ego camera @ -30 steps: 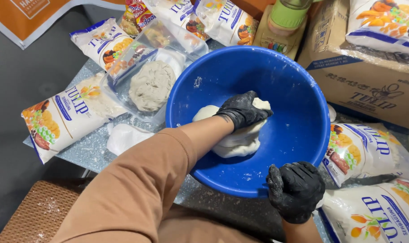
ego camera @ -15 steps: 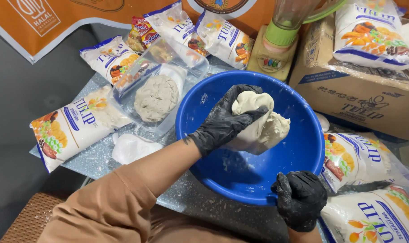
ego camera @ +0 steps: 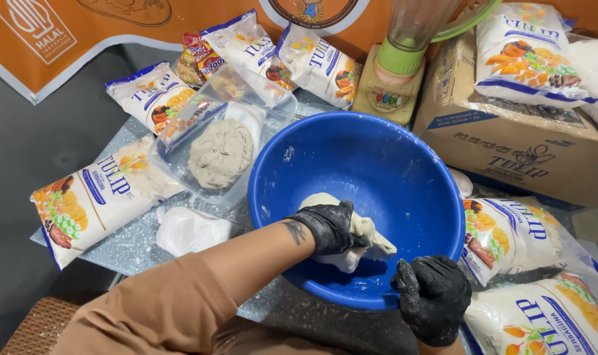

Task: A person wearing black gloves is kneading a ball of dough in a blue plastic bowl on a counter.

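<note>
Fingers point(ego camera: 341, 223) of left hand point(ego camera: 328, 230) around dough point(ego camera: 361, 227) in blue bowl point(ego camera: 378, 158)

One head-worn view looks steeply down, close over the blue bowl point(ego camera: 378, 171).

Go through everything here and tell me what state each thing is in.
Left hand: gloved, fingers gripping the dough.
Right hand: gloved, on the bowl rim.
Pale dough: lumped in blue bowl.
Clear tub: open, holding grey dough.
Blender: upright.
</note>
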